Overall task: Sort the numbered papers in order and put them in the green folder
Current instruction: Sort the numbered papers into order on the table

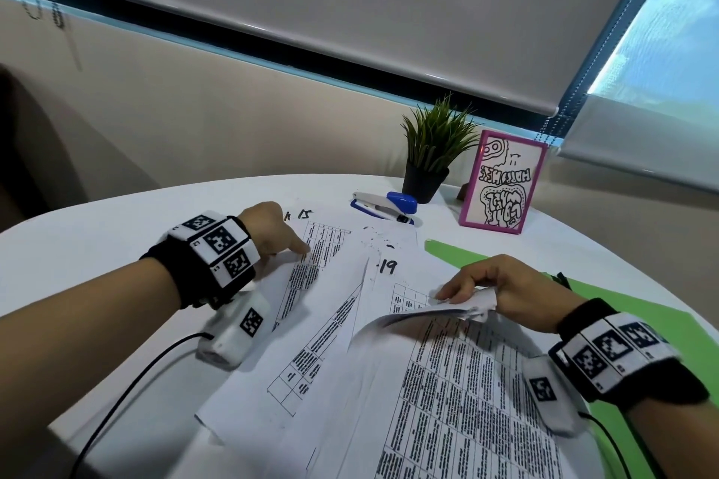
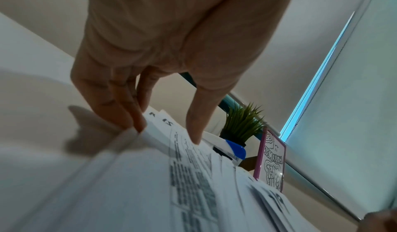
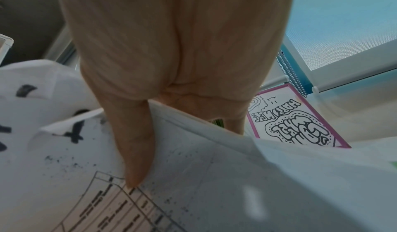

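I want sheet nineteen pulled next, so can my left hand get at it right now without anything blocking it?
Probably yes. The sheet marked 19 lies on top with its number uncovered, just across from the left hand, with only flat papers between. That hand presses the sheet marked 15, though, and would need to lift off it first.

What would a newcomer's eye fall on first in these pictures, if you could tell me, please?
Probably the loose spread of printed papers covering the near part of the white table, with 15 and 19 handwritten on two sheets. The right hand lifts a curled page corner while the left hand presses fingertips on the sheets. Behind stand a pink-framed doodle picture, a potted plant and a blue stapler.
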Demonstrator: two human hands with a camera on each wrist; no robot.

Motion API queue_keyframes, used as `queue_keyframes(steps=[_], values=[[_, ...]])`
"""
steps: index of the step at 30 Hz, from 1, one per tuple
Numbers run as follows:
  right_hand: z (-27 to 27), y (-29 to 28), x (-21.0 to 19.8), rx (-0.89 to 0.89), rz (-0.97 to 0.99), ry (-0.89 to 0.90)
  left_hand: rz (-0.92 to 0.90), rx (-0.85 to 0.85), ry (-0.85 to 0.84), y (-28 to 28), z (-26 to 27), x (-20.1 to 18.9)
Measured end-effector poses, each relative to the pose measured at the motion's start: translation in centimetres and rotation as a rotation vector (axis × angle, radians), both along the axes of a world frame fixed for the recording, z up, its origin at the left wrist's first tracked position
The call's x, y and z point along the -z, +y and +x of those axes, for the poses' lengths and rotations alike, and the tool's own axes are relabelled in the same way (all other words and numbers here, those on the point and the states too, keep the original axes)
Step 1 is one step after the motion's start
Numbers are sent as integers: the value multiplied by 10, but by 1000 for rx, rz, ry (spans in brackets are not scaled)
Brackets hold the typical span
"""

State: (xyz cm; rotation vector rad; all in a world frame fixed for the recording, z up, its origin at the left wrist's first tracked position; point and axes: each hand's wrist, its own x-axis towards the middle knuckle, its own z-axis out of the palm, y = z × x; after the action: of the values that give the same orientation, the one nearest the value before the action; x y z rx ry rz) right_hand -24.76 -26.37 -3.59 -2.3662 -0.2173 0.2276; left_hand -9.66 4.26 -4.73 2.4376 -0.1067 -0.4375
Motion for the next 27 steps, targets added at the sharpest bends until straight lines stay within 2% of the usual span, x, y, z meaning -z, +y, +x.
queue_keyframes(steps=[4,6,8,12,16,18,21,23,27], values=[[-1,1,0,-6,-25,-5,-22,42,-26,5,2,6],[-1,1,1,-2,-19,-1,-107,99,6,6,-1,5],[-2,2,1,10,4,8,-125,131,-60,8,-4,0],[-2,2,0,15,-1,12,-36,7,-518,13,1,-22],[-2,4,-1,22,35,21,-286,-227,-949,23,16,-67],[-2,3,-2,25,59,16,-461,-280,-1067,27,23,-92],[-4,2,-5,23,73,-24,-719,-261,-1136,20,18,-119],[-7,2,-7,4,44,-57,-783,-242,-1134,8,10,-122],[-14,1,-12,10,14,-97,-805,-193,-1031,-25,8,-90]])
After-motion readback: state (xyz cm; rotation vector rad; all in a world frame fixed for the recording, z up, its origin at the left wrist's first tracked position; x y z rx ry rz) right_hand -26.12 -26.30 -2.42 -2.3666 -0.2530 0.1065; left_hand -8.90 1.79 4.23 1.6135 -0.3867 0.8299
